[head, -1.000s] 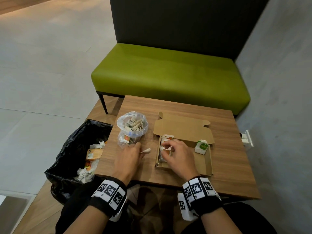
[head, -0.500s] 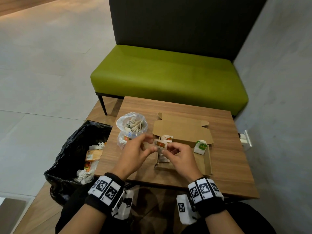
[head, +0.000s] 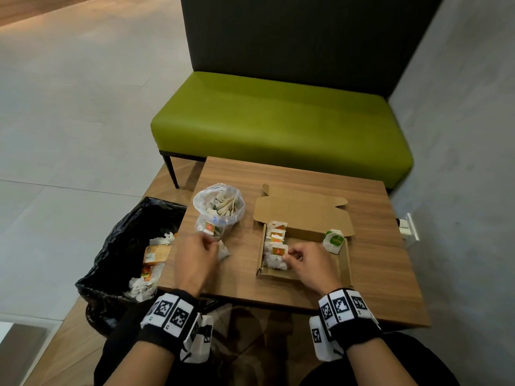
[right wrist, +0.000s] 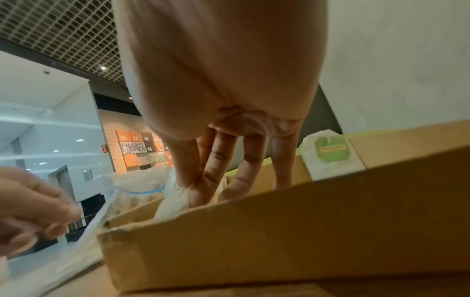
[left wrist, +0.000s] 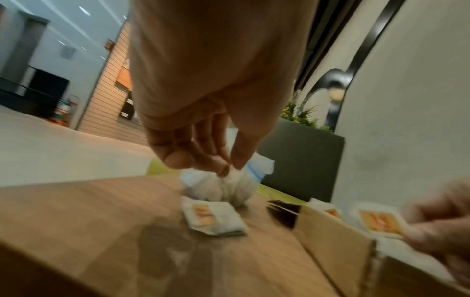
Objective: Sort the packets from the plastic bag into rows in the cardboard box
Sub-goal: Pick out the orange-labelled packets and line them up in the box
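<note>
A clear plastic bag (head: 218,207) of packets stands on the table's left half. The open cardboard box (head: 347,260) lies to its right. A row of orange-labelled packets (head: 276,234) runs along the box's left side, and a green-labelled packet (head: 334,240) leans at its far right. My right hand (head: 289,257) is inside the box and pinches the nearest orange packet (head: 278,250) of that row. My left hand (head: 213,245) hovers at the bag's base with its fingertips drawn together. Right below it a loose packet (left wrist: 211,219) lies on the table. Blur hides whether it pinches anything.
A black bin bag (head: 125,246) with rubbish stands against the table's left edge. The box lid (head: 301,215) lies flat behind the box. Beyond the wooden table (head: 376,288) is a green bench (head: 278,126). A grey wall runs along the right.
Both hands were together on a packet above the box's left edge. My left hand has since drawn back left to the bag's base. My right hand has lowered the packet into the left row.
</note>
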A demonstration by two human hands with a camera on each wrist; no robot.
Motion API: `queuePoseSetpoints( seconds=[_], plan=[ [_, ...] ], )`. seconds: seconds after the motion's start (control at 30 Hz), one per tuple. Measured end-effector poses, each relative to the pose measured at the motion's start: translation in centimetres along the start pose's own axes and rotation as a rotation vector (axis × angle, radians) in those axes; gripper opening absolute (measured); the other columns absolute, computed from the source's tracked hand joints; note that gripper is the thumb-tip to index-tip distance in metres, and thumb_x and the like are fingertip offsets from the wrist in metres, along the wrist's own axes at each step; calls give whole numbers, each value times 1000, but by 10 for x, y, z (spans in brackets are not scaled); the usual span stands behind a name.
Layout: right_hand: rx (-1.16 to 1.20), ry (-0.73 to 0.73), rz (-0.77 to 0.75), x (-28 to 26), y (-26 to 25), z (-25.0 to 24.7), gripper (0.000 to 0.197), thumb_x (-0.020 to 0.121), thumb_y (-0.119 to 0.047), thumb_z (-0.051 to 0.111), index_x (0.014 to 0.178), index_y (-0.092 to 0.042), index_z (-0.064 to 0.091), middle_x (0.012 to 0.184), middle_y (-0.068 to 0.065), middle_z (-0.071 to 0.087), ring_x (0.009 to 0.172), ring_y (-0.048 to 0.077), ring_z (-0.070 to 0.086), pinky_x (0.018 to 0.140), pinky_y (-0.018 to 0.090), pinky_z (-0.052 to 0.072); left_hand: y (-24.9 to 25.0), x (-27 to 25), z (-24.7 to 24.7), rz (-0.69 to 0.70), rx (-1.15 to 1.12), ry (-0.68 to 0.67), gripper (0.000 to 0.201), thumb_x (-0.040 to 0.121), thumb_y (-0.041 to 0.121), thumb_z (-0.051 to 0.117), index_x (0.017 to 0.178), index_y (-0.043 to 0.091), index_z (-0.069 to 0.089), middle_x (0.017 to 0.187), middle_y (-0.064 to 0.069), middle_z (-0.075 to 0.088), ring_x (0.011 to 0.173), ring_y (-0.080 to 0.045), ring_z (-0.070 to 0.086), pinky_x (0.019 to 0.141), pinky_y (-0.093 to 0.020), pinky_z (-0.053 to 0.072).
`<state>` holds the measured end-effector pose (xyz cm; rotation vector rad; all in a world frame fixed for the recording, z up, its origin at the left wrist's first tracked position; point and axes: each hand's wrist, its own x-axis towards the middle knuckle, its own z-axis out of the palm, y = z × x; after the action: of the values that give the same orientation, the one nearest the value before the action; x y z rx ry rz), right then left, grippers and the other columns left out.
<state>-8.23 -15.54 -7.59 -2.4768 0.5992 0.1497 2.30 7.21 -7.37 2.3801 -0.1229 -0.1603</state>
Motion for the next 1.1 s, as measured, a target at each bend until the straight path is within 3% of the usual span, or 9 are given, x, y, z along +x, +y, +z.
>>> queuePoseSetpoints(
  seconds=[0.13,0.23,0.37,0.43,0.5,0.63,0.73,0.87,1.1],
  plan=[
    [-118,-41,24,3,-1,5,17,92,-45,64,92,-31,73,86,-13,69,86,7,62,80,34,54,-24,5,-3,-162,134,-18,18,86,29,71,81,21,56,84,-1,63,80,-20,60,73,-34,50],
    [-161,-26,57,5,-2,10,16,90,-45,66,90,-30,74,85,-12,69,84,8,62,78,33,55,-31,10,6,-183,178,-79,25,83,39,72,90,17,62,95,-5,66,91,-25,62,83,-42,53],
    [-147,24,94,6,-3,18,17,87,-46,71,81,-29,72,78,-11,69,80,8,63,77,35,56,-29,9,15,-169,275,-64,30,83,40,72,100,16,66,107,-5,61,99,-25,59,80,-33,46],
    [-124,44,96,7,-3,21,17,87,-45,71,80,-30,71,75,-11,68,77,7,63,75,34,56,-28,5,18,-177,283,-79,27,85,39,72,98,16,64,108,-6,56,101,-26,58,82,-33,44],
    [-98,66,100,7,-3,24,17,86,-46,70,79,-30,70,72,-12,68,75,5,63,72,32,56,-30,4,20,-189,232,-90,21,84,38,73,89,21,62,106,-5,57,98,-26,58,87,-40,49],
    [-59,88,130,8,-2,28,19,85,-46,72,76,-29,70,69,-12,68,73,6,63,71,34,56,-31,1,18,-174,172,-102,24,86,36,71,71,27,55,89,-1,62,85,-22,60,79,-42,53],
    [-13,82,130,9,-4,32,17,83,-45,74,76,-30,70,70,-12,69,73,6,64,73,36,57,-28,-1,14,-141,146,-114,20,87,32,71,75,25,57,76,5,62,76,-16,60,73,-38,51],
    [-53,70,96,10,-6,35,18,84,-48,73,79,-31,70,72,-13,68,74,3,63,73,35,57,-23,-5,9,-47,82,-121,19,87,27,72,77,23,56,75,5,61,72,-12,57,66,-32,48],
    [-26,76,65,1,-4,7,25,84,-55,70,94,-32,73,80,-14,70,80,3,64,76,35,58,8,-9,-8,317,76,-226,16,86,23,73,81,22,58,77,9,63,74,-6,58,66,-26,48]
  ],
)
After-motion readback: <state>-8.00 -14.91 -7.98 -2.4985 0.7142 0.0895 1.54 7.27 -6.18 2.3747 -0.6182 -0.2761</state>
